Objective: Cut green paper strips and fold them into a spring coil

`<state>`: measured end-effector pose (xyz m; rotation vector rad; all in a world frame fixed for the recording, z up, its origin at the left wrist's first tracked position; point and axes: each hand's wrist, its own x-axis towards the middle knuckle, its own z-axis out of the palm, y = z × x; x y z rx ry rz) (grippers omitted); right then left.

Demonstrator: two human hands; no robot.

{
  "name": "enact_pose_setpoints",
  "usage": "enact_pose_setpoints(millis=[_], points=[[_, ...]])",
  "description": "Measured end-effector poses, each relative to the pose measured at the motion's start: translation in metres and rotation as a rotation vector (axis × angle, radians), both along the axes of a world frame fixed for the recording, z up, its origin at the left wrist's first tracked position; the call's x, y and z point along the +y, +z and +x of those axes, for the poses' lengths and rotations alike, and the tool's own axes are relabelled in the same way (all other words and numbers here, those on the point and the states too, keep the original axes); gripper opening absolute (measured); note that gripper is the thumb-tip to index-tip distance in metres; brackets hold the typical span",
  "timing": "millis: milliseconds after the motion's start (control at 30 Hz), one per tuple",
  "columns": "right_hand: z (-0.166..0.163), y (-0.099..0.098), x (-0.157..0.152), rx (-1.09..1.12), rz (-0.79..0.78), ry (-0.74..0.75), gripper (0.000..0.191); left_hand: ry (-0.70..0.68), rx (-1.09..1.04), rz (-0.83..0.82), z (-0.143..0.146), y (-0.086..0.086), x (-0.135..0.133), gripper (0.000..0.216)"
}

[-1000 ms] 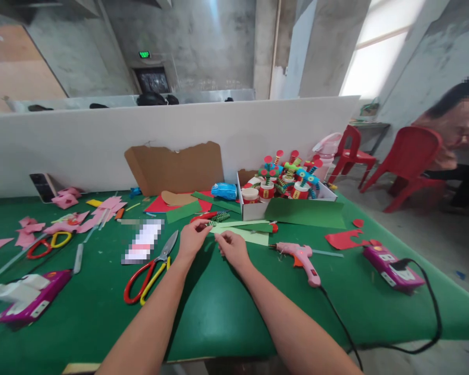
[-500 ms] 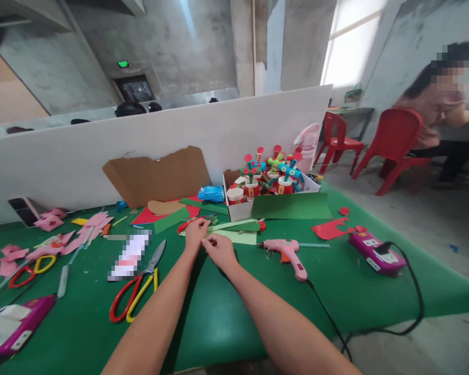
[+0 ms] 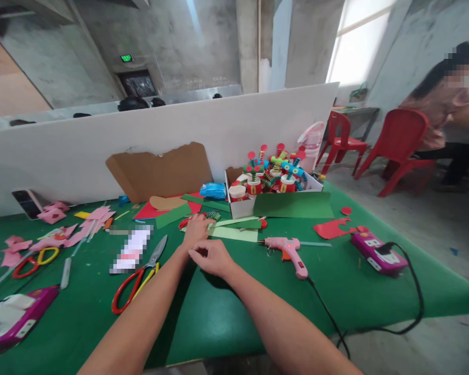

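Note:
My left hand [image 3: 197, 229] reaches forward over the paper scraps, fingers stretched toward a pale green paper strip [image 3: 238, 222] and a green-and-white striped coil [image 3: 213, 215]. Whether its fingertips touch them is unclear. Closer to me, my right hand [image 3: 213, 257] is curled just above the table beside my left wrist; anything in its fingers is hidden. A pale green sheet [image 3: 236, 233] lies beyond the hands. To the right rests a pink glue gun [image 3: 289, 251] with a clear glue stick in its back. Large scissors [image 3: 140, 273] with red and yellow handles lie left of my forearm.
A white box [image 3: 242, 209] holds several small figures with spring-like limbs. Purple power strips [image 3: 379, 253] sit at both sides, and a black cord runs off the front edge. Pink paper scraps [image 3: 97, 216] lie left. Behind stand torn cardboard [image 3: 160, 174] and a white partition [image 3: 62, 161].
My right hand has drawn back toward me and to the left, beside my left wrist. The left hand has flattened and its fingers now stretch forward. The view has shifted slightly.

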<state>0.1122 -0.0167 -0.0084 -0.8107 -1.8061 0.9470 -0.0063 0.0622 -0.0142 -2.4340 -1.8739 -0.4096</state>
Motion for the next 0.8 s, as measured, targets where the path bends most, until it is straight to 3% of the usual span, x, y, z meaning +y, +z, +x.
enact_pose_setpoints(millis=[100,267,533,800], points=[[0.001,0.002,0.001,0.044,-0.009,-0.081,0.025,0.018,-0.020,0.040,0.009,-0.003,0.003,0.047],[-0.001,0.008,-0.004,0.065,0.033,-0.171,0.029,-0.087,-0.091,0.058,0.022,-0.006,0.003,0.033],[-0.002,0.004,-0.004,0.012,0.049,-0.169,0.029,-0.078,-0.089,-0.014,0.041,-0.006,0.009,0.040],[0.000,0.007,-0.001,-0.040,0.030,-0.197,0.031,-0.066,-0.116,0.084,0.037,0.000,0.009,0.023]])
